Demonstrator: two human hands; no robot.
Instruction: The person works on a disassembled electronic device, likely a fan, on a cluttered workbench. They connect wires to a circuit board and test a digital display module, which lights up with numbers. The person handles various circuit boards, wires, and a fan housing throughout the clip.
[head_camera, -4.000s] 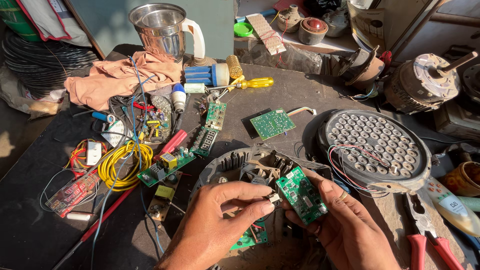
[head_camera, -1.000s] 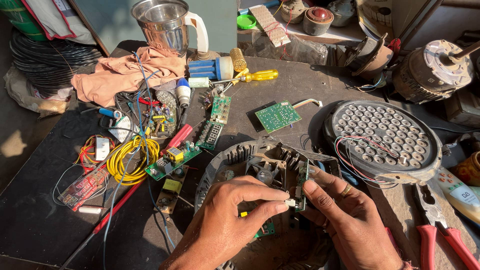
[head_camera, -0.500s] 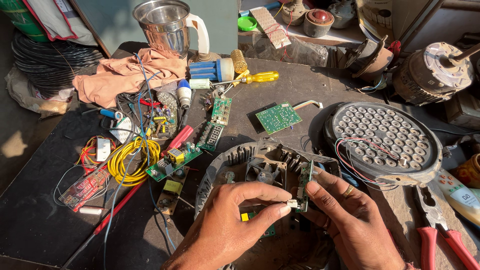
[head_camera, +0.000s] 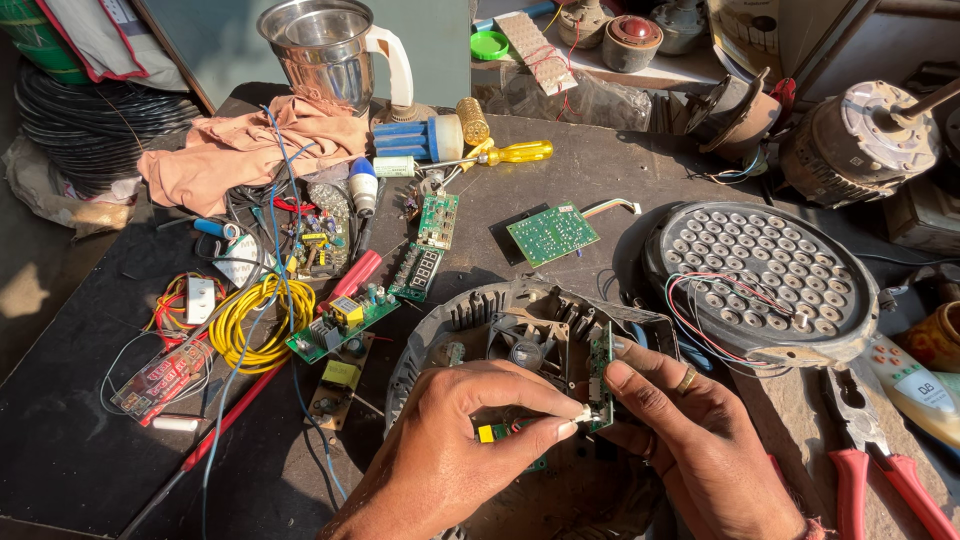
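Observation:
My left hand (head_camera: 455, 455) pinches a small white connector (head_camera: 582, 412) between thumb and forefinger, right against a green circuit board (head_camera: 599, 372). That board stands on edge, gripped by my right hand (head_camera: 695, 450), which wears a ring. Both hands hover over an opened round appliance base (head_camera: 470, 320) of grey plastic with a black fan (head_camera: 524, 348) inside. Another small green board with a yellow part (head_camera: 492, 432) lies in the base under my left fingers.
A round perforated metal disc (head_camera: 765, 275) with red and white wires lies right of the base. Loose green circuit boards (head_camera: 552, 233), a yellow wire coil (head_camera: 255, 320), a yellow screwdriver (head_camera: 505, 154), a steel jug (head_camera: 325, 55), an orange cloth (head_camera: 245, 145) and red-handled pliers (head_camera: 885, 475) crowd the dark worktable.
Four seconds ago my right hand held the green board flat, face up; now it stands on edge in the base. My left fingers have closed on the white connector at it.

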